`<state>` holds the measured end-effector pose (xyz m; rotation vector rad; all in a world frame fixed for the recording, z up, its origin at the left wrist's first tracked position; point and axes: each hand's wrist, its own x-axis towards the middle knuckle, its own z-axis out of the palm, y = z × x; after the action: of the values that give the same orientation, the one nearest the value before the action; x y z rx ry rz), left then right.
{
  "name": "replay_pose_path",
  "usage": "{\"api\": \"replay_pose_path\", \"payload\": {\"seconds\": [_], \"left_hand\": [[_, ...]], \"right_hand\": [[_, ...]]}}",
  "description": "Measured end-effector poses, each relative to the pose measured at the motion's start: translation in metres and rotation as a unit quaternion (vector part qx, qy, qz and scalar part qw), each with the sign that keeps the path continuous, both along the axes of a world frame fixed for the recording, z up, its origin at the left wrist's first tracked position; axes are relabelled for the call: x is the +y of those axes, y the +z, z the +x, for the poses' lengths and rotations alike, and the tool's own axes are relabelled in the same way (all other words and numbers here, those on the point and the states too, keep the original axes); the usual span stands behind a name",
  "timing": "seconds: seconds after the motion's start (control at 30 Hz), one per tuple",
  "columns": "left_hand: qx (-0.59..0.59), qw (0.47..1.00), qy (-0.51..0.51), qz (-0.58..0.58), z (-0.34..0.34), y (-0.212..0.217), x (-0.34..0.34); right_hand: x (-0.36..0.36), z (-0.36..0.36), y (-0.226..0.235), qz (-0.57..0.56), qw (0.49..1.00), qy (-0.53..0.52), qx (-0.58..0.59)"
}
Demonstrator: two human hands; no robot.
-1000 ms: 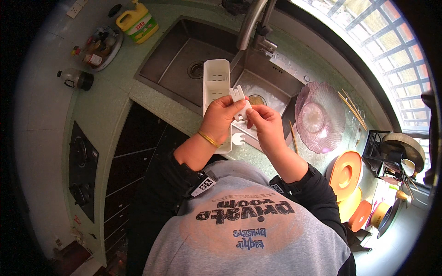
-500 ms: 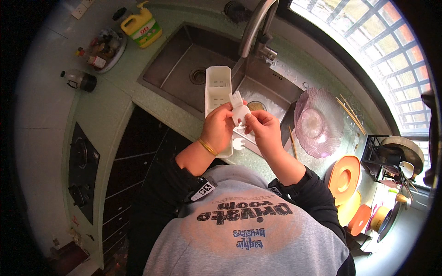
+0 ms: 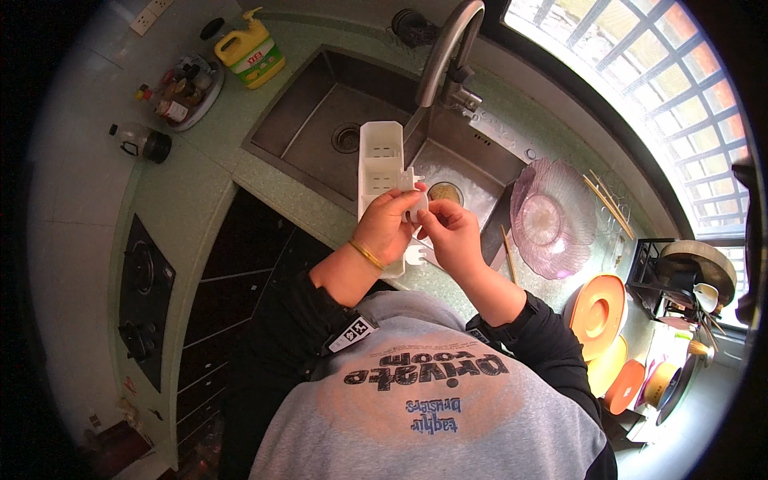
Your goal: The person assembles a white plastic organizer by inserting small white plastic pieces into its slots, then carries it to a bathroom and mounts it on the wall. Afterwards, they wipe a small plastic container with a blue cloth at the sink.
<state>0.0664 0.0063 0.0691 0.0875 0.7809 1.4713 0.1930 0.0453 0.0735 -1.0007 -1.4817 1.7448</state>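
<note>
Both my hands meet over the near edge of the sink. Between them is a small flat white plastic piece with a notched end [image 3: 420, 205]. My left hand [image 3: 382, 224], with a gold bangle on its wrist, grips it from the left. The right hand [image 3: 453, 230] pinches its right side with thumb and fingers. Beneath the hands lies a long white plastic rack with compartments [image 3: 382, 150], reaching from over the sink onto the counter. A white hook-shaped tab [image 3: 415, 254] sticks out beside its near end. My left hand hides the rack's middle.
Around me are a double steel sink [image 3: 308, 112], a tall faucet [image 3: 448, 48] and a round strainer [image 3: 445, 194] in the right basin. A pinkish glass bowl [image 3: 548, 218] and chopsticks [image 3: 608, 204] lie right, near orange lids [image 3: 600, 316]. A yellow jug [image 3: 250, 54] stands back left.
The white piece has turned and now sits deeper between my fingers, so less of it shows. My right hand has shifted slightly left, closer to the left hand.
</note>
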Motion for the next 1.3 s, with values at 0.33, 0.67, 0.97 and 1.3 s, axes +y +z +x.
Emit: {"api": "replay_pose_path", "payload": {"seconds": [0.33,0.67,0.97,1.3], "left_hand": [[-0.034,0.999,0.001,0.021,-0.002,0.006,-0.002],[0.063,0.998,-0.015,-0.002,-0.005,0.009,-0.003],[0.089,0.994,-0.031,0.048,-0.013,0.017,-0.002],[0.529,0.843,-0.034,0.094,-0.024,0.009,-0.003]], "right_hand": [[0.002,-0.002,-0.001,-0.001,1.0,-0.009,0.01],[0.003,-0.006,-0.005,-0.079,0.994,0.031,0.066],[0.009,-0.001,0.003,-0.177,0.977,0.016,0.119],[-0.004,-0.005,0.004,0.142,0.988,0.02,-0.058]]}}
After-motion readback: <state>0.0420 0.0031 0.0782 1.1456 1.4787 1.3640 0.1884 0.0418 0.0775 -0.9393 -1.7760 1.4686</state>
